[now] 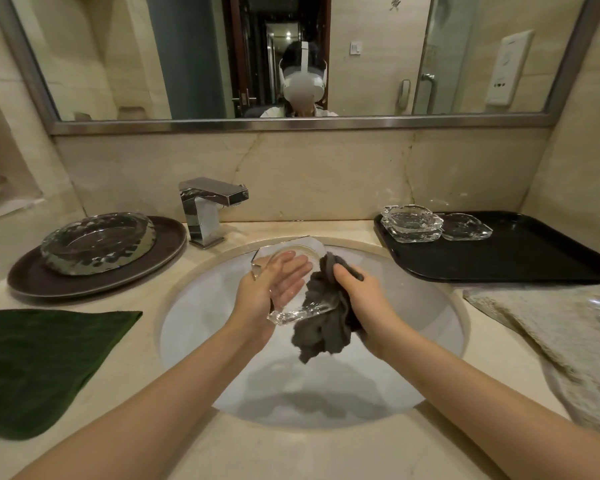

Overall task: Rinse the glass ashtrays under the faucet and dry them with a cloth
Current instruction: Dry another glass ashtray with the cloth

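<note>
Head view: over the sink (194, 327), left hand (274, 285) lay flat behind a tilted glass ashtray (291, 268), fingers straight, supporting it on the palm. Right hand (361, 292) had its grip closed round a bunched grey cloth (323, 313), pressed to the ashtray's right edge. Faucet (208, 209) stood behind left. Three more clean ashtrays (413, 221) sat on the black tray (516, 251) on the bench (291, 452), well apart to the right.

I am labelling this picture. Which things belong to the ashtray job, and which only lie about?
Job: glass ashtray in left hand; grey cloth in right hand; faucet; sink; ashtrays on black tray.
Lying about: green cloth; pale towel; large glass dish.
</note>
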Demonstrator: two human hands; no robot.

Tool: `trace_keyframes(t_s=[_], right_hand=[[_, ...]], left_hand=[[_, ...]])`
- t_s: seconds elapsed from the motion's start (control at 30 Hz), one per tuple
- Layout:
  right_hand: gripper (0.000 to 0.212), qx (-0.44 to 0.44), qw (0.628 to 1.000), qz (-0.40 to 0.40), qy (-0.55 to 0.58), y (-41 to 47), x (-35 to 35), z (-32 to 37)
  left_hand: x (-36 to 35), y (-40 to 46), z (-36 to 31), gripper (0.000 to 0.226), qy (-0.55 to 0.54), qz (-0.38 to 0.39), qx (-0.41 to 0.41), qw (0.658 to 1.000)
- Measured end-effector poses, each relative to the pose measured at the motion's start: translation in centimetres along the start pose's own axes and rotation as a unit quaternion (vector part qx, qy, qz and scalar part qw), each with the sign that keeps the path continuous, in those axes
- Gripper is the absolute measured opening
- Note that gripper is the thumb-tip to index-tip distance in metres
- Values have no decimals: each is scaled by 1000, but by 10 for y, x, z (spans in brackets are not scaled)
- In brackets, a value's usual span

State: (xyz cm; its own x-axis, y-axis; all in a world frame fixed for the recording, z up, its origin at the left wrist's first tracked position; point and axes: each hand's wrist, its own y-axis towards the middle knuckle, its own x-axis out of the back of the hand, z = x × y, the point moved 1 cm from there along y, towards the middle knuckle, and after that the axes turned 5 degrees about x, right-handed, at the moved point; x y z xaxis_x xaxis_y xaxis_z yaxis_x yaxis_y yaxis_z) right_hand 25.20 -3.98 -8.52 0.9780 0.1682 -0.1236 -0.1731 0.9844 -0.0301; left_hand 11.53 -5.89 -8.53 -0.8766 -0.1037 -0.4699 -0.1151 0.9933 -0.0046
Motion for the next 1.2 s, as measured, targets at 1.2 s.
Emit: trace_keyframes(t_s=[1.2], right_hand=[[24,-55,978,153,135,-1,11,-1]], left_hand=[[-6,-4,-1,16,163,-84,10,983]])
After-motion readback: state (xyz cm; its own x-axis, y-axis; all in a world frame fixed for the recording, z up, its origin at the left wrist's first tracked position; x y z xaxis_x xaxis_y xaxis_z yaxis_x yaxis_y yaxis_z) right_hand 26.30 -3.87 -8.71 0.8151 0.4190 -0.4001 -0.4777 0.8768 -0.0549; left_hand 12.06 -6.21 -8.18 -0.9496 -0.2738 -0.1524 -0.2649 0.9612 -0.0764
